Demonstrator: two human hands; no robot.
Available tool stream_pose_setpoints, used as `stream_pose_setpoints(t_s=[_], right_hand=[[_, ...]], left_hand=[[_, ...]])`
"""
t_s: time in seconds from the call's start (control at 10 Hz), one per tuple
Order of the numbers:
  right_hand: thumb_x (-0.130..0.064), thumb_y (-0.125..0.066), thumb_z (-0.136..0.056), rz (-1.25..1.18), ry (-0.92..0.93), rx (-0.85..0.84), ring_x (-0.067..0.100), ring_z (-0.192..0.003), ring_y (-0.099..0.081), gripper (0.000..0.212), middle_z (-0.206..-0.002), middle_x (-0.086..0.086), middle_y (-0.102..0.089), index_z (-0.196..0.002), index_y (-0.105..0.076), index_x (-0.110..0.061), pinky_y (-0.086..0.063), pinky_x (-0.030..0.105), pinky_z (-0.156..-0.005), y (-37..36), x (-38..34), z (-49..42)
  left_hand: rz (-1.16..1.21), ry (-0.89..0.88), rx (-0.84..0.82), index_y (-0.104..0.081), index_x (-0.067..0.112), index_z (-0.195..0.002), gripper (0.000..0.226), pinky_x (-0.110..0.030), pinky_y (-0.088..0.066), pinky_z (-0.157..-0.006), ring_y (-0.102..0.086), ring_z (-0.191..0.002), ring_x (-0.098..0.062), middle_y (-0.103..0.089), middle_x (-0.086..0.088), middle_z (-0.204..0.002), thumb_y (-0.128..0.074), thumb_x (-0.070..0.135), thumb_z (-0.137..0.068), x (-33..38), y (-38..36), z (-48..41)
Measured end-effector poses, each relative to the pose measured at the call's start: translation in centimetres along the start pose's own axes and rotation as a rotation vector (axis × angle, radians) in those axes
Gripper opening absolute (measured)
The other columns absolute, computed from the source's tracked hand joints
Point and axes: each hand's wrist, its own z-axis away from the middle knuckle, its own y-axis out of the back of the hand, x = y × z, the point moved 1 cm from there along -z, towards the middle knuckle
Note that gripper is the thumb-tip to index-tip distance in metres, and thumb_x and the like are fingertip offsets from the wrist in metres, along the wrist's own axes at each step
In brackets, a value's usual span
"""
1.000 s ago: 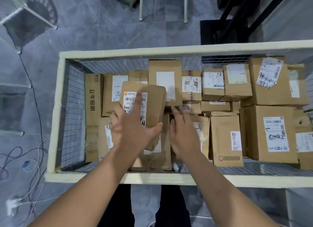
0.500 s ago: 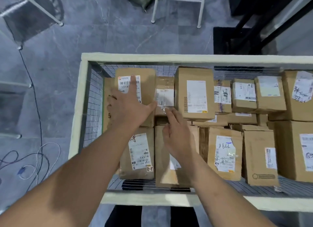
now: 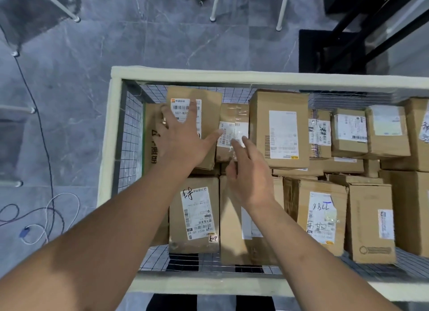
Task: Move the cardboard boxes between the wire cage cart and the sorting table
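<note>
The wire cage cart [image 3: 116,134], with a padded cream rim, holds several cardboard boxes with shipping labels. My left hand [image 3: 183,138] lies flat with spread fingers on a box [image 3: 209,101] in the far left corner of the cart. My right hand [image 3: 249,171] hovers with straight fingers just right of it, fingertips at a small taped box [image 3: 234,115]. Neither hand holds anything. A tall box [image 3: 278,129] stands to the right of the taped one.
More boxes [image 3: 369,220] fill the cart's right side. White and dark cables [image 3: 46,217] lie on the grey tiled floor to the left. White stool legs [image 3: 246,6] stand beyond the cart, and a black frame [image 3: 348,32] at the far right.
My left hand carried the labelled box from the middle of the cart to the far left corner and set it down flat. My right hand followed leftward, staying open.
</note>
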Motion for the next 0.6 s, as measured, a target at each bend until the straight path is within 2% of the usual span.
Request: stream_pose_setpoints(t_s=[0.1, 0.2, 0.3, 0.4, 0.5, 0.6], right_hand=[[-0.021, -0.057, -0.101, 0.018, -0.001, 0.004, 0.027, -0.147, -0.038, 0.057, -0.163, 0.009, -0.037, -0.156, -0.044, -0.018, -0.039, 0.044, -0.118, 0.4, -0.8, -0.2], [-0.022, -0.058, -0.1, 0.019, 0.009, -0.005, 0.028, -0.147, -0.038, 0.058, -0.163, 0.01, -0.036, -0.157, -0.043, -0.017, -0.036, 0.043, -0.119, 0.7, -1.5, -0.2], [-0.024, -0.06, -0.1, 0.033, 0.006, -0.027, 0.03, -0.148, -0.037, 0.06, -0.164, 0.011, -0.035, -0.157, -0.042, -0.017, -0.035, 0.044, -0.12, 1.2, -2.5, -0.2], [-0.025, -0.061, -0.1, 0.053, -0.004, 0.007, 0.032, -0.146, -0.039, 0.056, -0.162, 0.013, -0.038, -0.154, -0.046, -0.015, -0.036, 0.043, -0.117, 2.0, -3.6, 0.0], [-0.031, -0.06, -0.1, 0.076, -0.047, 0.012, 0.031, -0.147, -0.037, 0.057, -0.163, 0.012, -0.036, -0.154, -0.046, -0.018, -0.037, 0.045, -0.117, 3.0, -5.2, 1.1], [-0.04, -0.057, -0.1, 0.117, -0.09, 0.049, 0.032, -0.148, -0.036, 0.058, -0.163, 0.012, -0.035, -0.154, -0.045, -0.021, -0.035, 0.045, -0.116, 4.4, -6.8, 1.9]], left_hand=[[-0.026, -0.053, 0.014, -0.004, 0.048, -0.161, 0.095, -0.06, -0.032, -0.115, -0.012, -0.151, -0.051, 0.006, -0.019, -0.168, -0.049, 0.084, -0.086, -0.5, 0.3, 0.3], [-0.069, -0.082, 0.031, -0.008, 0.043, -0.162, 0.085, -0.059, -0.031, -0.118, -0.011, -0.152, -0.05, 0.002, -0.02, -0.167, -0.051, 0.071, -0.094, -0.9, 0.3, 0.7], [-0.117, -0.17, 0.058, -0.015, 0.035, -0.163, 0.08, -0.058, -0.026, -0.123, -0.008, -0.154, -0.047, -0.002, -0.015, -0.169, -0.052, 0.062, -0.098, -1.3, 0.6, 1.1], [-0.153, -0.31, 0.013, -0.02, 0.031, -0.162, 0.072, -0.055, -0.029, -0.122, -0.009, -0.156, -0.044, -0.003, -0.006, -0.173, -0.055, 0.048, -0.101, -1.7, 1.3, 2.1], [-0.241, -0.435, -0.038, -0.023, 0.028, -0.16, 0.069, -0.057, -0.028, -0.122, -0.016, -0.154, -0.046, -0.012, -0.008, -0.171, -0.054, 0.046, -0.101, -2.1, 2.8, 3.5], [-0.281, -0.541, -0.077, -0.022, 0.025, -0.161, 0.067, -0.057, -0.027, -0.122, -0.019, -0.153, -0.046, -0.02, -0.006, -0.169, -0.046, 0.049, -0.103, -2.5, 4.3, 4.8]])
